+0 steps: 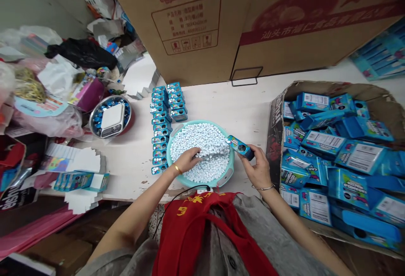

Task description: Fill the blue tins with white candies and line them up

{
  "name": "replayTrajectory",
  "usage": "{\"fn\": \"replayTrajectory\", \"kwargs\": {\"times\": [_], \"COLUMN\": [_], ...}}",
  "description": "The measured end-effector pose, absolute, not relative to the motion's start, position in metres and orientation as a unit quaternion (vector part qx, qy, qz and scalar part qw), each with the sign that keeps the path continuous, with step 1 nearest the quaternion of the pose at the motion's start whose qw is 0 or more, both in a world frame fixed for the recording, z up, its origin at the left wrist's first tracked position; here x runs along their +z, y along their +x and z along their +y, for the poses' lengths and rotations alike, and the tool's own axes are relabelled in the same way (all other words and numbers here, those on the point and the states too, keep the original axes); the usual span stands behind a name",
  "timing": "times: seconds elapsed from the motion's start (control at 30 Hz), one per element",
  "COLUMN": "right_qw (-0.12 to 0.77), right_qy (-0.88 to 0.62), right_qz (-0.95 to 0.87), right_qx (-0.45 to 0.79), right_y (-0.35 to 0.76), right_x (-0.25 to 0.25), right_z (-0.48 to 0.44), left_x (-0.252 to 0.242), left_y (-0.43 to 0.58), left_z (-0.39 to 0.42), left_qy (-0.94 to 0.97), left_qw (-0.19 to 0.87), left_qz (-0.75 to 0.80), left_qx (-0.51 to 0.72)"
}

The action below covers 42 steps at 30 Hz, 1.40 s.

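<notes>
- A pale table (pixel 249 109) spans the middle of the frame.
- A large brown carton (pixel 196 67) with red print stands on it at the upper centre.
- At the right, an open cardboard carton (pixel 274 158) holds a jumbled pile of blue boxes (pixel 325 143).
- A round teal basin (pixel 229 173), full of small pale pellets (pixel 202 131), sits at the centre, near the red apron (pixel 198 212).
- Just left of the basin stand two columns of small blue packets (pixel 160 127), the left one longer; pellets show at the ends of several.
- Farther left, a metal bowl (pixel 130 120) bears a white scale (pixel 113 119).
- The right hand (pixel 257 168), right of centre, is clamped on one blue packet (pixel 240 148), tilted over the basin's right rim with pellets at its upper-left end.
- The left hand (pixel 187 160) is over the basin with curled fingers, beside a blurred heap of pellets; I cannot tell whether they grip anything.
</notes>
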State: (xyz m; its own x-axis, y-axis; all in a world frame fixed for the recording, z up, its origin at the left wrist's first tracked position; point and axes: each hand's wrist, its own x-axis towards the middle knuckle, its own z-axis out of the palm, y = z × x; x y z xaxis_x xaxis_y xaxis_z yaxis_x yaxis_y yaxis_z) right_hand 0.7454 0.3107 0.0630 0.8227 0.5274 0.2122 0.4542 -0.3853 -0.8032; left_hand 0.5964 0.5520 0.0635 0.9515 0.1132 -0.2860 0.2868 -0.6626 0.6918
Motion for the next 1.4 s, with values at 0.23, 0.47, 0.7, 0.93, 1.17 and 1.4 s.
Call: {"fn": "replayTrajectory", "kwargs": {"times": [0.23,0.47,0.7,0.93,1.17,1.4], "right_qw": [0.447,0.439,0.470,0.502,0.486,0.345], "right_qy": [-0.808,-0.786,-0.770,-0.747,-0.758,-0.895], "right_qz": [-0.378,-0.430,-0.419,-0.416,-0.420,-0.205], "right_qx": [0.070,0.076,0.106,0.128,0.114,0.193], "right_y": [0.732,0.716,0.707,0.703,0.710,0.764], "right_x": [0.064,0.059,0.051,0.043,0.045,0.020], "right_z": [0.323,0.336,0.338,0.347,0.382,0.388], "left_x": [0.163,0.222,0.245,0.227,0.158,0.136], "left_y": [0.602,0.632,0.634,0.624,0.631,0.654], "left_z": [0.559,0.524,0.497,0.544,0.576,0.661], "left_qy": [0.939,0.962,0.965,0.973,0.968,0.976], "left_qw": [0.319,0.086,-0.004,0.098,0.211,0.128], "left_qz": [0.027,0.033,-0.011,0.045,-0.016,0.174], "left_qx": [-0.122,-0.256,-0.260,-0.203,-0.132,-0.030]}}
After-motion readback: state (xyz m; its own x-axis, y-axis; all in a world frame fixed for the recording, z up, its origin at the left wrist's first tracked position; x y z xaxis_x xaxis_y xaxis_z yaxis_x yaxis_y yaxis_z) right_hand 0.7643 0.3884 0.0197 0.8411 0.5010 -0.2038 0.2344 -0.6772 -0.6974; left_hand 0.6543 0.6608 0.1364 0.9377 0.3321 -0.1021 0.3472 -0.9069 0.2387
